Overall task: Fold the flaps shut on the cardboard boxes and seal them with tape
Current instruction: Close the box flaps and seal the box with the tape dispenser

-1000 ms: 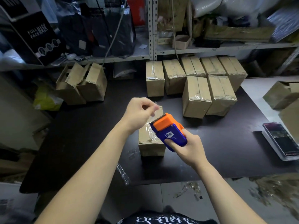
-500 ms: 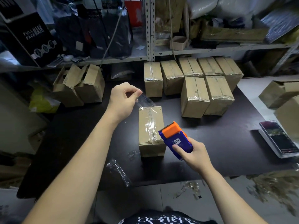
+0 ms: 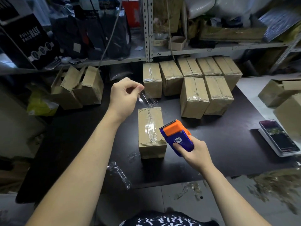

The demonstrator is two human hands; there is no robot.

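With the left hand, raised just right of two open-flapped boxes at the back left of the black table, pinches the free end of a clear tape strip between thumb and forefinger, remaining fingers curled loosely inward. Slants that strip down from the fingertips to the far top edge of the cardboard box, then along the closed flaps toward the near end, wrinkled and glossy. Box position: lengthwise at the middle of the table, flaps folded shut, set back from the front edge. Nearer the front edge and left of the box, a crumpled tape scrap.

Just right of the box's near end, grips a blue and orange tape dispenser in the right hand, fingers wrapped round the blue body, thumb pressed on its labelled face, orange head tilted up and away. Cannot tell whether dispenser and box touch.

Behind, against the shelving, a tight cluster of sealed boxes in two rows. Farther right, a phone lying flat near the table's right edge, screen lit, and beyond it more plain boxes.
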